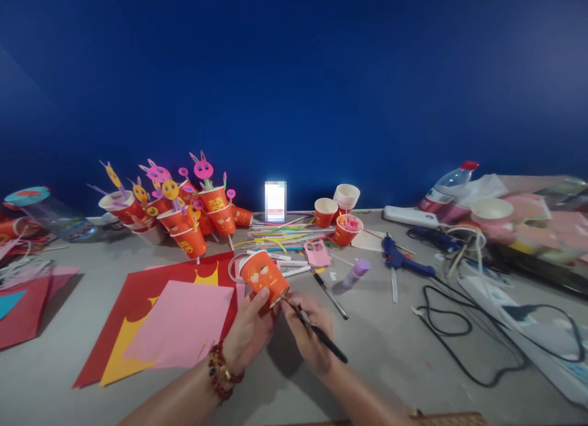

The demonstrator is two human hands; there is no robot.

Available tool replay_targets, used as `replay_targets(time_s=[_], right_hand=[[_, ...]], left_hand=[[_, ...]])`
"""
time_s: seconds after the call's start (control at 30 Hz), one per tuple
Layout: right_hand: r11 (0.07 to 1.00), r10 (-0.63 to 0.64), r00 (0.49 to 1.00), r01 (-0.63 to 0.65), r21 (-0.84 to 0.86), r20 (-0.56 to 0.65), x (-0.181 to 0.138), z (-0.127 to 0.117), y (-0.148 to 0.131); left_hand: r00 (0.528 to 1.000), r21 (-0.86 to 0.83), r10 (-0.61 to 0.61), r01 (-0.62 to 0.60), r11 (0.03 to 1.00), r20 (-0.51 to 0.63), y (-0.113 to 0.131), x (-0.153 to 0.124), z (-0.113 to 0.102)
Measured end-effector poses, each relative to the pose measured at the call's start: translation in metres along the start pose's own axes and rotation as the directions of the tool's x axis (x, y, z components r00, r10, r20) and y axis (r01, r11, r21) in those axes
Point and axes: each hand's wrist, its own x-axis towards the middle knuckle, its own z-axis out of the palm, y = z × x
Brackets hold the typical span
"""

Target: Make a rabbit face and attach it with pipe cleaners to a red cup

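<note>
An orange-red paper cup (pixel 264 277) with printed faces is tipped on its side in my left hand (pixel 252 331), the fingers closed around its lower part. Its base points down and to the right, toward my right hand (pixel 312 334). That hand is closed on a black pen-shaped tool (pixel 328 342), whose tip end is at the cup's base; whether it is a pen or a knife I cannot tell. A silver and black pen (pixel 329 295) lies just beyond my right hand. Left of my left hand is a pink paper sheet (pixel 184 322) on yellow and red sheets.
Decorated cups (pixel 218 211) with pink and yellow figures cluster at the back left. Pipe cleaners (pixel 285 239), a purple glue stick (pixel 356 273) and small cups (pixel 346 196) lie ahead. A blue glue gun (pixel 404 260), black cable (pixel 459 334) and bottle (pixel 448 187) are on the right.
</note>
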Motion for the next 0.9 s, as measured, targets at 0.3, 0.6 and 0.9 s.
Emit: replay_targets(time_s=[0.3,0.6,0.9], right_hand=[[0.975,0.189,0.982,-0.187,0.118,-0.009,0.0,-0.003,0.008],[1.0,0.008,1.0,-0.008,0.027,0.004,0.004,-0.007,0.001],[0.945,0.23,0.973,-0.228,0.234,0.02,0.0,-0.003,0.006]], left_hand=[[0.988,-0.037,-0.009,0.015,0.999,0.156,0.003,0.003,-0.001],[0.996,0.017,0.053,-0.055,0.998,0.075,0.002,0.003,0.001],[0.983,-0.052,-0.044,0.054,0.997,0.177,0.005,0.002,0.003]])
